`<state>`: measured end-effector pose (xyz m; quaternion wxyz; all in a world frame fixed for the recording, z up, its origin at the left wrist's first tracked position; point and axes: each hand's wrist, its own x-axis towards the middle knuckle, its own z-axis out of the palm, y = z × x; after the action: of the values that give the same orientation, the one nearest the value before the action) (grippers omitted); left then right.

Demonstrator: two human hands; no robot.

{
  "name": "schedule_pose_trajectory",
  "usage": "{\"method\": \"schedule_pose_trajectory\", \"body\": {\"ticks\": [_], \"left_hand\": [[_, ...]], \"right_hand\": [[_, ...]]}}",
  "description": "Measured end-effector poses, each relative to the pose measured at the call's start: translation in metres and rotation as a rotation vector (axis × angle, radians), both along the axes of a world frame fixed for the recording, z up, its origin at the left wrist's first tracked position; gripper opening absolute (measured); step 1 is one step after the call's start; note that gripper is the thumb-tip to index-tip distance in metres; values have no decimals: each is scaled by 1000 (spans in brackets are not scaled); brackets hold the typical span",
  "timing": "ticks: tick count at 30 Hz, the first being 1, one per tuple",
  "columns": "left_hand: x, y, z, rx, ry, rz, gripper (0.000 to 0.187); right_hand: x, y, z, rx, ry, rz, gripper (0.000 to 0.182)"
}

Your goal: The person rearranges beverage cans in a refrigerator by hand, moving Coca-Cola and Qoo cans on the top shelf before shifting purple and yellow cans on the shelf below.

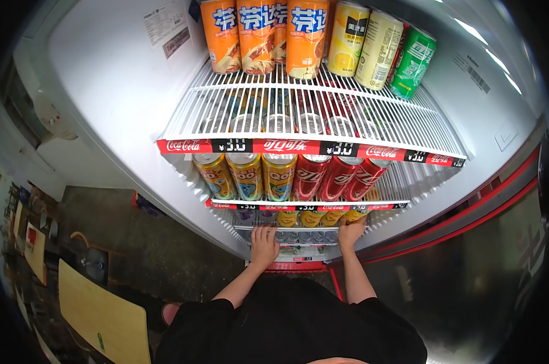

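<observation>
Inside an upright drinks fridge, my left hand (265,245) is at the front edge of a low shelf (308,229), its fingers bent over that edge below purple-topped cans (246,216). Toward the right end of the same shelf, my right hand (351,232) has its fingers curled at the edge, close to a yellow can (355,215); its fingertips are partly hidden. More yellow cans (311,218) stand between my two hands. No can shows in either palm.
One shelf up are yellow Qoo cans (245,177) and red Coca-Cola cans (313,178). The top wire shelf (226,100) carries orange cans (306,39), pale yellow cans (379,51) and a green can (413,64). An open glass door (456,285) is at right, a wooden table (98,312) at left.
</observation>
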<state>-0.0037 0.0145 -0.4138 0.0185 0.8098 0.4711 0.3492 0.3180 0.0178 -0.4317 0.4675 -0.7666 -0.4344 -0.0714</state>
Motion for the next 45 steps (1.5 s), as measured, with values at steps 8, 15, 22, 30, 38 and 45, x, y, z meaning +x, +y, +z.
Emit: {"method": "schedule_pose_trajectory", "body": {"ticks": [8, 15, 22, 30, 38, 45], "left_hand": [[1, 1, -4, 6, 1, 3, 54], [-1, 2, -6, -1, -23, -18, 56], [-3, 2, 3, -23, -130, -18, 50], [-4, 2, 6, -12, -182, -23, 47], [-7, 4, 5, -17, -158, -49, 47], [-9, 4, -2, -22, -152, -54, 49]], "right_hand": [[-4, 0, 6, -5, 26, -5, 83], [-1, -4, 13, -14, -1, 67, 81], [-2, -10, 27, -47, 21, 128, 85], [3, -1, 45, -71, -2, 167, 62], [25, 30, 42, -90, -81, 217, 41], [29, 37, 28, -135, -149, 241, 45]]}}
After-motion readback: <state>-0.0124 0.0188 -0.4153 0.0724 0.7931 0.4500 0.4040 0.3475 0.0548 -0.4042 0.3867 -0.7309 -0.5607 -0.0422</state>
